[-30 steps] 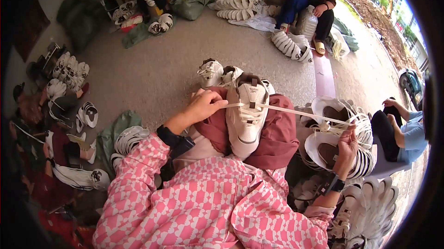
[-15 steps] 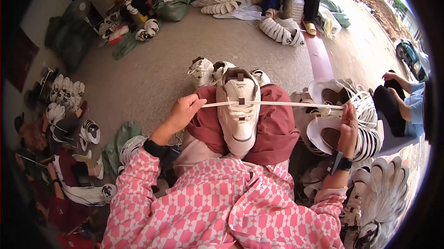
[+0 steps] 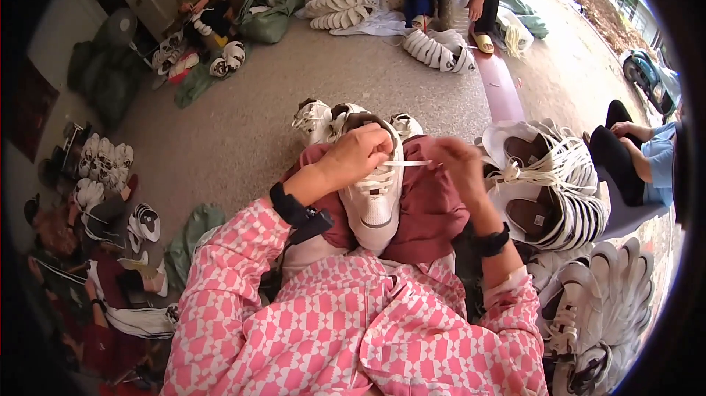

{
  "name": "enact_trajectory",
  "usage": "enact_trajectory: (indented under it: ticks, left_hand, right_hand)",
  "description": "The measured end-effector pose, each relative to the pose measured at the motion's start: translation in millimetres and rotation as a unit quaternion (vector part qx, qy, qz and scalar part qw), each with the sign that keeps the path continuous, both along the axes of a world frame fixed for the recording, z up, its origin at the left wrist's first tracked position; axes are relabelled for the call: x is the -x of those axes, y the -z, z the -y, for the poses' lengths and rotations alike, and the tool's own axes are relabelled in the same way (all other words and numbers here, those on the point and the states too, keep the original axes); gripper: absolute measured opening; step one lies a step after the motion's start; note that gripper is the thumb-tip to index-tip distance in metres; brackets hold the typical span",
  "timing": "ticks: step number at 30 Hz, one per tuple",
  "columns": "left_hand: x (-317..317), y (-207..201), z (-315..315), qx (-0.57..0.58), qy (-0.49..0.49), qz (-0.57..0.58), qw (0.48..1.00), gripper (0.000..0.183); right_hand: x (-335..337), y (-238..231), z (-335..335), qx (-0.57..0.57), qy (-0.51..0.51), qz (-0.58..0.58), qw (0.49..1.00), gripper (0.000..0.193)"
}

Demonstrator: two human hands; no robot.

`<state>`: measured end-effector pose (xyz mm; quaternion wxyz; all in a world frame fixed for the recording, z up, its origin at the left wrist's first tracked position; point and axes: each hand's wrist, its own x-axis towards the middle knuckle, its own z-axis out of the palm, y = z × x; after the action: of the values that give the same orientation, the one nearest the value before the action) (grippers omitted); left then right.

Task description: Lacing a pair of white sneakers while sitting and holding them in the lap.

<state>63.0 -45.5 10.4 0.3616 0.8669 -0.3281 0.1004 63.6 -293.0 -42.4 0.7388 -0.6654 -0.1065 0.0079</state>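
A white lace-up sneaker (image 3: 371,208) sits between my knees, toe toward me. Its laces cross the front part of the tongue. My left hand (image 3: 351,153) is over the upper eyelets with fingers pinched together at the lacing; the fingertips hide part of the shoe's opening. A flat white shoelace (image 3: 409,163) runs from the shoe to my right hand (image 3: 460,166), which is a little to the right above my knee. The right fingers are closed on the lace and slightly blurred.
More sneakers (image 3: 312,118) stand just beyond my knees. Stacked white shoe uppers (image 3: 540,230) and bundled laces (image 3: 562,168) lie at my right. Other people sit around with shoe piles, one near a clear plastic jug (image 3: 457,10). Green sacks (image 3: 273,17) rest at the back.
Both hands have come inward from wide apart. My left hand has moved right onto the shoe, and my right hand has moved left. The lace span between them is much shorter.
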Motion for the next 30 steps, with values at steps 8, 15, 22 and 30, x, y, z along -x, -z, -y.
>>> enact_trajectory:
  ticks: [8, 15, 22, 30]
  left_hand:
    - [-9, 0, 3, -0.008, -0.008, -0.162, 0.987, 0.011]
    - [-11, 14, 3, -0.006, -0.008, -0.136, 0.991, 0.013]
    - [-6, 9, 5, -0.008, -0.009, -0.110, 0.994, 0.013]
    - [-3, 13, 4, 0.006, -0.027, -0.082, 0.996, 0.016]
  right_hand:
    - [4, -5, -19, 0.189, -0.129, 0.140, 0.963, 0.010]
    - [-4, -4, -20, 0.199, -0.145, 0.180, 0.952, 0.010]
    - [-10, -20, -28, 0.308, -0.110, 0.255, 0.910, 0.009]
    - [-12, -42, -34, 0.447, -0.118, 0.163, 0.872, 0.015]
